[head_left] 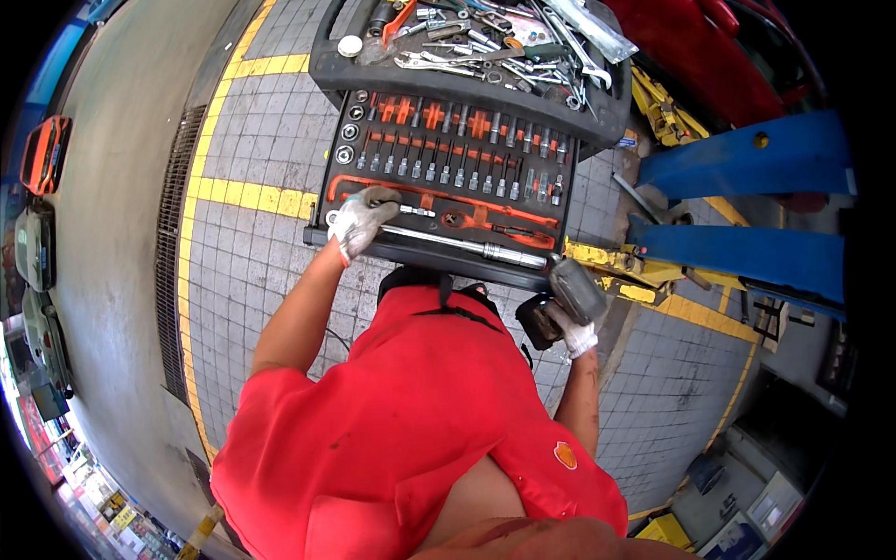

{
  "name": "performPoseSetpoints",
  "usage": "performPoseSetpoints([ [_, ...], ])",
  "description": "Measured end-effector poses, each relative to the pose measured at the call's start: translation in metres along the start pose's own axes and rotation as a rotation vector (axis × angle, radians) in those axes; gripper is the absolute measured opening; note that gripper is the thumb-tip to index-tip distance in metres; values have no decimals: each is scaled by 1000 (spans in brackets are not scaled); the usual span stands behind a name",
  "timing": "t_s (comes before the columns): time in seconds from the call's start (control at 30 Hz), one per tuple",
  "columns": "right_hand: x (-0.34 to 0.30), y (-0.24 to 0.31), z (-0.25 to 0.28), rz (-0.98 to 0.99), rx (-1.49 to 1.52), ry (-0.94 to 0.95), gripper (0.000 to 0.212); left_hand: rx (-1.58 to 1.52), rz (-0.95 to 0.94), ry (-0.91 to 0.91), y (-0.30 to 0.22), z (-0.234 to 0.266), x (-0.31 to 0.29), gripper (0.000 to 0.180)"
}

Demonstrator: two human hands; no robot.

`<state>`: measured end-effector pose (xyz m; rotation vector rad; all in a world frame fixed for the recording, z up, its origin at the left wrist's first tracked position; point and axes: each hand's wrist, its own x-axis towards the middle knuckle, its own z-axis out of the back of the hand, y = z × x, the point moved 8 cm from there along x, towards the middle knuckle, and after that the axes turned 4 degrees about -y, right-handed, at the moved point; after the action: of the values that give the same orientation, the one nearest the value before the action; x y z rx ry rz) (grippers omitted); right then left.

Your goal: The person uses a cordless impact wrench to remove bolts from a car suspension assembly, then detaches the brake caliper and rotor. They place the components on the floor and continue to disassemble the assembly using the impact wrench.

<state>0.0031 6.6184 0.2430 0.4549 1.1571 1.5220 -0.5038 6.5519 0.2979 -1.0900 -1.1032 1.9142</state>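
My left hand (359, 224), in a grey-white work glove, is over the left end of an open tool drawer (401, 245). Its fingers are curled in, and what they grip is hidden. A short silver bar (420, 212) shows just right of the fingertips. Below it, along the drawer's front, lies a long chrome torque wrench (439, 240). Off the drawer's right corner, my gloved right hand (574, 331) grips a dark cordless power tool (577, 289) with a black block-shaped battery (539, 322) at its base.
Rows of bit sockets (448, 173) fill the drawer's black-and-orange insert. Above is a cart top (327, 65) heaped with loose wrenches and pliers. Blue lift arms (747, 159) with yellow parts stand at right. A floor grate (177, 243) runs along the left.
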Motion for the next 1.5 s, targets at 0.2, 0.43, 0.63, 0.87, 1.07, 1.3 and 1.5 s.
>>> performPoseSetpoints([
  [0.2,-4,-10,-43,-160,-181,242,51,203,-13,9,-31,-44,33,44],
  [0.43,2,9,-49,-110,-264,289,53,485,-183,166,-69,-129,124,62],
  [0.63,-2,6,-54,-122,-262,217,53,585,-80,238,-64,-192,198,76],
  [0.87,-4,35,-61,-123,-277,232,56,673,-34,304,-55,-207,233,83],
  [1.07,-1,16,-61,-208,-233,226,60,496,-43,345,-64,-205,222,84],
  [1.3,0,-13,-70,-30,-231,169,57,201,-164,198,-47,-189,217,86],
  [1.5,-2,-3,-70,28,-186,96,50,117,-275,-22,-49,-165,191,48],
])
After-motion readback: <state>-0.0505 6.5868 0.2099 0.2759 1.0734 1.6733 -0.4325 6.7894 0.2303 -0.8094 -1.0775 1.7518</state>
